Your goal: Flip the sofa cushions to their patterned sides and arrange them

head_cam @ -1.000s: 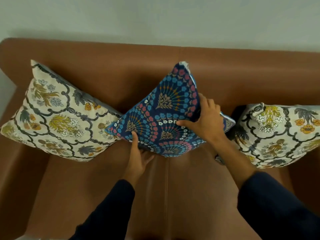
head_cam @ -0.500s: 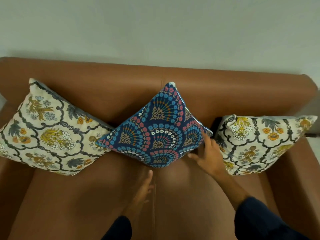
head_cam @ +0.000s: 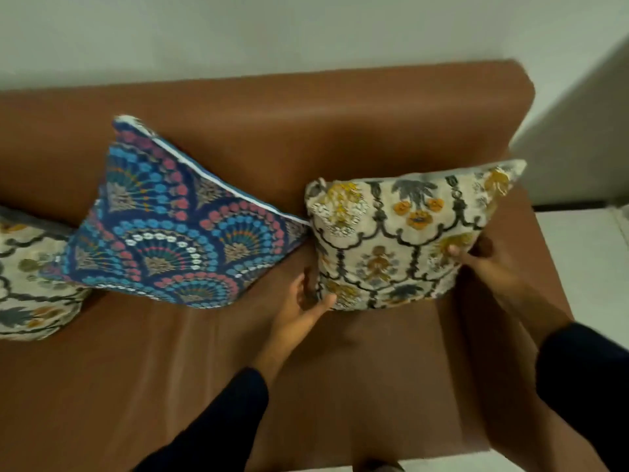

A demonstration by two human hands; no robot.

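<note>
Three cushions lean against the back of a brown sofa (head_cam: pixel 306 117), all with patterned sides facing me. The right cream floral cushion (head_cam: pixel 398 240) stands square; my left hand (head_cam: pixel 301 308) grips its lower left corner and my right hand (head_cam: pixel 476 257) grips its right edge. The blue fan-patterned cushion (head_cam: pixel 183 233) stands on a corner in the middle, its right tip touching the floral one. Another cream floral cushion (head_cam: pixel 30 281) is partly cut off at the left edge.
The sofa's right armrest (head_cam: pixel 517 267) lies just beyond my right hand. A pale wall (head_cam: pixel 306 32) rises behind the sofa, and white floor (head_cam: pixel 585 267) shows to the right. Bare seat (head_cam: pixel 170 369) stretches in front of the cushions.
Both hands left the blue cushion and moved right onto the right floral cushion. The view swung right, so the left cushion is now mostly out of frame.
</note>
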